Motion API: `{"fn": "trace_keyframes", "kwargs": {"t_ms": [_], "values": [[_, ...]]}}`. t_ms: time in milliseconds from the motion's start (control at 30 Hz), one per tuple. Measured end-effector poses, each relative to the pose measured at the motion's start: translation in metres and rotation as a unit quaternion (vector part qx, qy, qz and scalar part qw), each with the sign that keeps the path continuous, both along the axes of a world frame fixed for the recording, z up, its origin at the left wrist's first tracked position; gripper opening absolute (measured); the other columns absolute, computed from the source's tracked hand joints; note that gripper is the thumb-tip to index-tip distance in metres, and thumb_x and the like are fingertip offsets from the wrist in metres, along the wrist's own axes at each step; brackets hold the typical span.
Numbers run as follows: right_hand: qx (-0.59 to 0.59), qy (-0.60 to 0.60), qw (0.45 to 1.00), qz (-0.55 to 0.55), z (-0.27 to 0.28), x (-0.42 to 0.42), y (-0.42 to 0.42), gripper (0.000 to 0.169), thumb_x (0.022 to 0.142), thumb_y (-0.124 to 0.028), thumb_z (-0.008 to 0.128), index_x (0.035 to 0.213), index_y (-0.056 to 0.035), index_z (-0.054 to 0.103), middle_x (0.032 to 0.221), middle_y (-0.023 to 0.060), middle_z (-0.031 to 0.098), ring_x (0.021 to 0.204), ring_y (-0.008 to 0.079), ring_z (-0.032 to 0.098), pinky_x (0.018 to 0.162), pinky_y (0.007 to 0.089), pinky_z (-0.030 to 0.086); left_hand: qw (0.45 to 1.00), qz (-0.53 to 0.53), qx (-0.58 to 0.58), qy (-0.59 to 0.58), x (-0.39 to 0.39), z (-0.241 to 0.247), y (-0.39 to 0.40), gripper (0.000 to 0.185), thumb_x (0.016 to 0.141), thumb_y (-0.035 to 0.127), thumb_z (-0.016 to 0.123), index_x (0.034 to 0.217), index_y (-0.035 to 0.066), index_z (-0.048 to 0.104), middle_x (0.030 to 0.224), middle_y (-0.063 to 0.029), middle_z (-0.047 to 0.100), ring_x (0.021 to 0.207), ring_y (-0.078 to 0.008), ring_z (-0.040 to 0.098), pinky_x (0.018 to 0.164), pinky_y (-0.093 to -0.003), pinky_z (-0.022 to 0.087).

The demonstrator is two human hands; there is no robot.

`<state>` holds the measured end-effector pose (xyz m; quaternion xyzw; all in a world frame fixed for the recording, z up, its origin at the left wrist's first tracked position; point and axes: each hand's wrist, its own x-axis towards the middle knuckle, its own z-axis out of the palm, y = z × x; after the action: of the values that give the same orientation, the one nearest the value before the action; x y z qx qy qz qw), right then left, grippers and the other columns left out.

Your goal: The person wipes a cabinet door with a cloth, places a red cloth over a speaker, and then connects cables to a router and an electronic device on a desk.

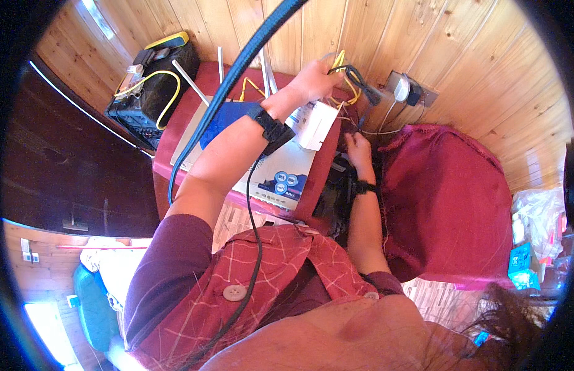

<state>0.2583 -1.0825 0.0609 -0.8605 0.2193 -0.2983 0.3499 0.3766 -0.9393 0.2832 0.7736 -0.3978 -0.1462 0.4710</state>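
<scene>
My left hand (317,81) is closed around a bundle of cables, with a looped black cable (359,83) and a yellow cable (353,95) hanging out of it. Under that wrist lie a small white box (320,125) and a flat white carton with blue print (287,178), both on a table with a red cloth (326,169). Lower down, in the gap between this table and a red-draped object, my right hand (359,147) has bent fingers at some thin cables; what they hold is hard to make out.
A wall socket (426,96) with plugs is on the wooden wall. White antennas (220,65) rise behind the carton. A black device (176,69) with a yellow cable stands at the left, near a large dark screen (83,162). The red-draped object (449,204) stands at the right.
</scene>
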Motion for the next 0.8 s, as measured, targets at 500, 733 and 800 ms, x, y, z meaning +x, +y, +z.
{"fn": "trace_keyframes", "kwargs": {"t_ms": [500,733,800], "values": [[0.299,-0.216,0.919,0.14,0.293,0.009,-0.008,0.029,0.091,-0.031,0.046,0.095,-0.0038,0.055,0.055,0.0004,0.049,0.046,0.0125,0.05,0.04,0.0232,0.035,0.966,0.141,0.165,-0.144,0.097,0.031,-0.073,0.027,0.073,0.023,0.058,0.086,0.001,0.066,0.093,-0.0202,0.063,0.088,-0.0324,0.062,0.074,-0.0397,0.05],[0.328,-0.244,0.902,0.139,0.276,0.034,0.008,0.031,0.093,-0.03,0.043,0.093,-0.0013,0.054,0.056,0.0015,0.05,0.045,0.0125,0.053,0.036,0.0223,0.036,0.934,0.255,0.161,-0.19,0.071,0.014,-0.044,0.03,0.078,0.028,0.057,0.09,0.003,0.066,0.094,-0.0198,0.063,0.09,-0.0326,0.062,0.075,-0.0414,0.05],[0.338,-0.263,0.892,0.143,0.26,0.045,0.004,0.032,0.093,-0.03,0.043,0.093,-0.0005,0.054,0.055,0.0018,0.05,0.045,0.0128,0.053,0.036,0.0225,0.037,0.937,0.276,0.133,-0.168,0.07,0.002,-0.046,0.027,0.077,0.022,0.056,0.093,0.002,0.065,0.1,-0.02,0.061,0.094,-0.0331,0.06,0.078,-0.0407,0.049]]}}
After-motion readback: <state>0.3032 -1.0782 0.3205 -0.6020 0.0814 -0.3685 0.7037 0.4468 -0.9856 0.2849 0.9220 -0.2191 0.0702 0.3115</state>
